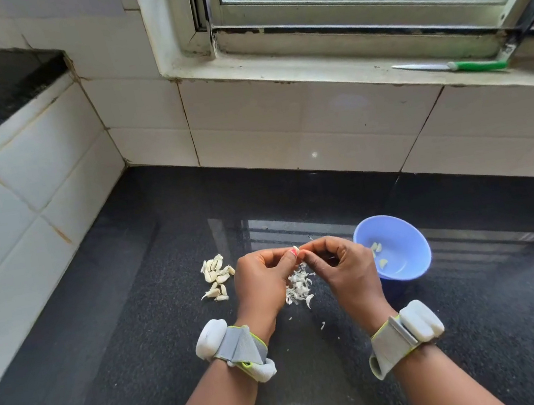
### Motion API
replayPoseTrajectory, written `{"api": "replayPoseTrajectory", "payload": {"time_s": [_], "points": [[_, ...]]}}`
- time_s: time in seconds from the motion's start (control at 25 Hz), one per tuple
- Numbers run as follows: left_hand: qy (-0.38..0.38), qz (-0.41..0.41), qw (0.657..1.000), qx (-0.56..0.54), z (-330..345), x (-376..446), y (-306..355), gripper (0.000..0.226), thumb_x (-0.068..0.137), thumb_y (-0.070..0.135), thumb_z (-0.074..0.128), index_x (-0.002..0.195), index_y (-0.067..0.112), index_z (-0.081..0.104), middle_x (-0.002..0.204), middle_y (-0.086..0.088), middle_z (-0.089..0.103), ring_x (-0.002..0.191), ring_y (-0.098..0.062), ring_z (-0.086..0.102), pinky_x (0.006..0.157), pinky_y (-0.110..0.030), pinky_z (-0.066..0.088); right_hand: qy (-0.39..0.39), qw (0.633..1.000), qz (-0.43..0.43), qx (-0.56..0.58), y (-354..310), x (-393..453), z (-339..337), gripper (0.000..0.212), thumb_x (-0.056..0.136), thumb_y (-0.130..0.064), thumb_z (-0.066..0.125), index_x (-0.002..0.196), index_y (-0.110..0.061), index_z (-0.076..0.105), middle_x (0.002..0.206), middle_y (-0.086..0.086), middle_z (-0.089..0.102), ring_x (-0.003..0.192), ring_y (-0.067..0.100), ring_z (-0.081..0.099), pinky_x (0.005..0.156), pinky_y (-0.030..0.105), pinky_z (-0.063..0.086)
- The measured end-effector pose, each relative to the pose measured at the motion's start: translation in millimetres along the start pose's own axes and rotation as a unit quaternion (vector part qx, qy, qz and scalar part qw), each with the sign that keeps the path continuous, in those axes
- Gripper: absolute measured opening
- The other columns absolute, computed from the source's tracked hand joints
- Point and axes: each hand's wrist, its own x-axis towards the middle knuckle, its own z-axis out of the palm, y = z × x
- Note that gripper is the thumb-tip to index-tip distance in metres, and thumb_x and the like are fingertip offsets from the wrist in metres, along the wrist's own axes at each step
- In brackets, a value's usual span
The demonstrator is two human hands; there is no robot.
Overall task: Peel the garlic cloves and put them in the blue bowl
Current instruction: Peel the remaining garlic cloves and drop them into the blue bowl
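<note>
My left hand (263, 281) and my right hand (341, 265) meet fingertip to fingertip above the black counter, both pinching one small garlic clove (296, 250) that is mostly hidden by the fingers. A heap of unpeeled cloves (217, 277) lies just left of my left hand. Loose white peels (298, 287) lie on the counter under and between my hands. The blue bowl (400, 248) stands right behind my right hand, with a few peeled cloves (379, 255) inside.
The counter (138, 325) is bounded by a tiled wall at the back and a raised tiled ledge on the left. A green-handled knife (456, 65) lies on the window sill at the upper right.
</note>
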Motion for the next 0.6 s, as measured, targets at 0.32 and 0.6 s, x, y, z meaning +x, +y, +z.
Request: {"api": "replayPoseTrajectory", "payload": {"time_s": [0.32, 0.6], "points": [[0.020, 0.006, 0.999, 0.039, -0.3, 5.9, -7.1, 0.006, 0.081, 0.019, 0.073, 0.078, 0.014, 0.075, 0.071, -0.002, 0.073, 0.073, -0.020, 0.071, 0.070, -0.039, 0.056, -0.015, 0.999, 0.009, -0.027, 0.3, 0.9, 1.1, 0.009, 0.083, -0.015, 0.075, 0.086, -0.023, 0.073, 0.074, -0.017, 0.069, 0.070, 0.000, 0.067, 0.063, 0.010, 0.050], [0.021, 0.009, 0.998, 0.053, -1.1, 6.5, -10.7, 0.006, 0.082, 0.013, 0.070, 0.078, 0.012, 0.074, 0.073, -0.004, 0.073, 0.075, -0.023, 0.070, 0.072, -0.042, 0.057, -0.069, 0.967, 0.187, 0.160, 3.7, 3.8, 4.7, 0.008, 0.089, -0.015, 0.067, 0.084, -0.013, 0.073, 0.070, -0.001, 0.071, 0.069, 0.008, 0.064, 0.068, 0.025, 0.056]]}}
